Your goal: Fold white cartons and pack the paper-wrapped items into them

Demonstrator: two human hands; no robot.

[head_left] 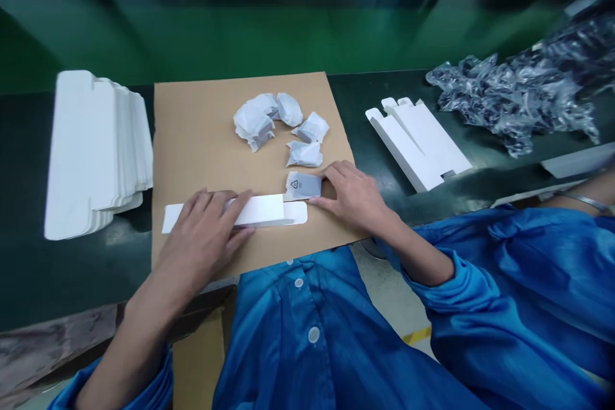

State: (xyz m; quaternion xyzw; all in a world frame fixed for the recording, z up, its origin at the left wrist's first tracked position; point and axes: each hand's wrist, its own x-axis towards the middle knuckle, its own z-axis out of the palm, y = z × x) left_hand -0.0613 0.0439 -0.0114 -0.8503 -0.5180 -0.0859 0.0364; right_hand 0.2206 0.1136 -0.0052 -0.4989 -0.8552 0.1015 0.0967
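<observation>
A narrow white carton (262, 210) lies lengthwise on a sheet of brown cardboard (192, 128), its end flap spread toward the right. My left hand (204, 224) is closed round its left part, thumb on the near side and fingers over the top. At the carton's right end, my right hand (353, 195) pinches a small whitish packet (302, 186) with a dark triangular recycling mark. What is inside the packet cannot be seen. Just beyond it sit several white wrapped packets (305, 154), grouped on the cardboard.
Flat white cartons (81, 154) are stacked at the left. To the right lie folded-up white boxes (423, 144) and a heap of crumpled clear plastic bags (514, 96). A green panel (216, 38) rises behind the dark tabletop. A blue-sleeved person (552, 250) is close on the right.
</observation>
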